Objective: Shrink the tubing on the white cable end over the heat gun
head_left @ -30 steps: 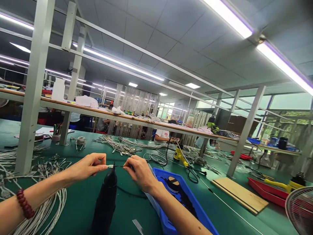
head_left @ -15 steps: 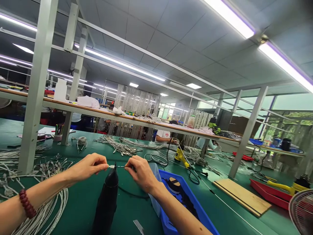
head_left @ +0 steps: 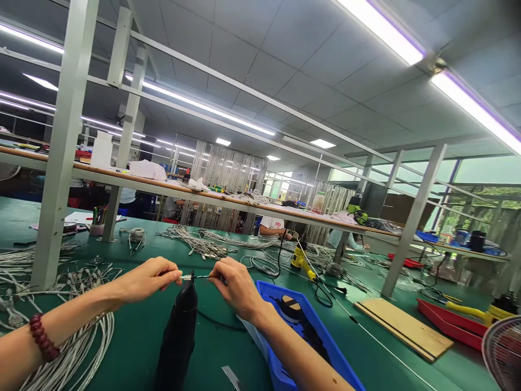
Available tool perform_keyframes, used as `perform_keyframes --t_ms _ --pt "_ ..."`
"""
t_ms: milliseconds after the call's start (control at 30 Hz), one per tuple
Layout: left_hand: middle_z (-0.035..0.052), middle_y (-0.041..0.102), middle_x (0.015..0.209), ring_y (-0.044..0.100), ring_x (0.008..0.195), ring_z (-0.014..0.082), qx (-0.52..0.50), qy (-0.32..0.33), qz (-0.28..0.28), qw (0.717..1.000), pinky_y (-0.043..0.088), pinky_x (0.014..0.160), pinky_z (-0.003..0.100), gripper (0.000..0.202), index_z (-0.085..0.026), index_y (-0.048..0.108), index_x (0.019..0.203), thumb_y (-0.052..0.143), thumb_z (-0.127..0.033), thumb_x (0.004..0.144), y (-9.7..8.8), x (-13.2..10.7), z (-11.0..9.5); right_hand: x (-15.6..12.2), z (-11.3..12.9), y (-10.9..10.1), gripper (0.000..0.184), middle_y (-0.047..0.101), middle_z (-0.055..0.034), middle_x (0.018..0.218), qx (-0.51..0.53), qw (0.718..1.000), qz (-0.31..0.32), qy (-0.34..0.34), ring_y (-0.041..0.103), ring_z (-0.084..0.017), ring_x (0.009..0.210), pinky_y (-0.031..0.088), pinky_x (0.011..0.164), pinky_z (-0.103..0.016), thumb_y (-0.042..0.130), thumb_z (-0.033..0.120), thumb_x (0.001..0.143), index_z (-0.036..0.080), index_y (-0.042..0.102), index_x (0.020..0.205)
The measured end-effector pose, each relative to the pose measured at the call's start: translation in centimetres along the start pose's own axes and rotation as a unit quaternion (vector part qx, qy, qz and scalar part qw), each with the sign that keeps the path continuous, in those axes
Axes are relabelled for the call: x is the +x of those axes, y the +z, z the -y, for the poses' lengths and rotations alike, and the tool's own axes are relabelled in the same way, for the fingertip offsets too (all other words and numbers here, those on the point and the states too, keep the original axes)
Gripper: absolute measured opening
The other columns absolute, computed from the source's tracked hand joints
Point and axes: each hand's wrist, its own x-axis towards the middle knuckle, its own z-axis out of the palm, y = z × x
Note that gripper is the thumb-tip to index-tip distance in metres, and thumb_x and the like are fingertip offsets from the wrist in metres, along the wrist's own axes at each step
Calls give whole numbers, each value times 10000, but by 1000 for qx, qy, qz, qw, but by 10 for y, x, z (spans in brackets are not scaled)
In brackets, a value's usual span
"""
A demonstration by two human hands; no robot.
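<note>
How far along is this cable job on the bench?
Looks done: the grey cables heaped beside the left arm, though I can't confirm they're finished. In hand: the left hand and right hand pinch a metal-tipped wire above an upright black tapered object. Possibly left: the dark material in the blue tray.

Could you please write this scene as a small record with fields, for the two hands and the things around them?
Left hand: pinches the metal tip of a thin wire
Right hand: grips the same black wire, it seems
Under hands: black upright cone
Beside right arm: blue tray
Left of hands: bundled pale cables
Farther off: yellow tool, wooden board, red tray
Other people: co-worker in white shirt, seated across the bench
</note>
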Motion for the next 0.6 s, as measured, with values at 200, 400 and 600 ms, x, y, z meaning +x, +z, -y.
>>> perform_keyframes --t_ms 200,400,600 --pt "-11 520 611 439 628 161 -12 7 -9 1000 299 582 274 498 -161 671 695 585 -650 735 0 2 -3 0 -1 2 207 587 23 709 6 1000 -13 -4 533 -144 703 394 635 -251 718 32 811 183 604 729" --pt "-5 571 591 557 609 185 -72 7 -20 997 420 580 286 427 -153 639 679 674 -578 681 3 4 0 0 -3 2 247 582 32 706 6 1000 -20 -3 543 -139 695 397 623 -239 713 -7 787 192 585 716" --pt "-25 566 584 550 593 154 -107 16 -35 993 423 566 265 397 -167 577 652 727 -533 673 2 4 0 1 0 4 251 594 15 699 -13 999 -28 -11 546 -158 695 395 619 -260 707 -5 791 192 571 713"
